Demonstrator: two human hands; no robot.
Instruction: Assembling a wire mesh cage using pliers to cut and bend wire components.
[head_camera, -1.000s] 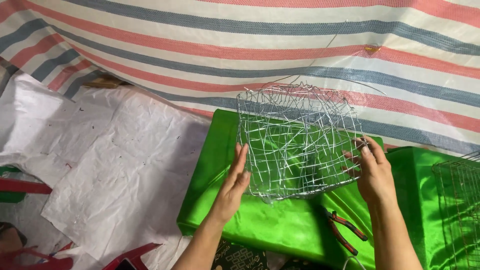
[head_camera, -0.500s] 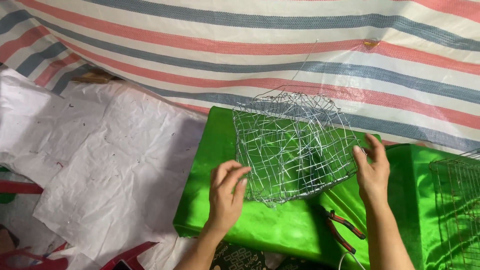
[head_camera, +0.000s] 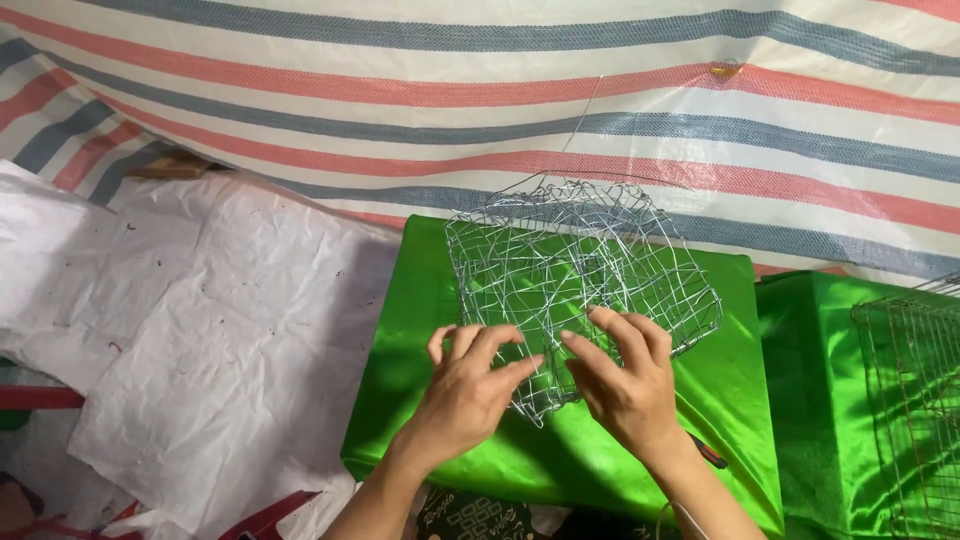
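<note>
A silvery wire mesh cage (head_camera: 585, 270), box-shaped and bent, rests tilted on a block covered in shiny green cloth (head_camera: 440, 400). My left hand (head_camera: 468, 392) lies against its near lower edge with the fingers curled onto the wires. Beside it my right hand (head_camera: 625, 380) presses on the same near side, fingers spread over the mesh. The two hands sit close together, fingertips almost meeting at the cage's bottom corner. A loose thin wire rises from the cage's top.
A red, grey and white striped tarp (head_camera: 500, 90) covers the ground behind. Crumpled white sheeting (head_camera: 190, 330) lies to the left. Another wire mesh piece (head_camera: 915, 400) stands on green cloth at the right edge. A red-handled tool (head_camera: 708, 455) peeks out by my right wrist.
Both hands came in from the cage's left and right sides to its near lower edge. The cage has turned and tipped, its corner now pointing toward me.
</note>
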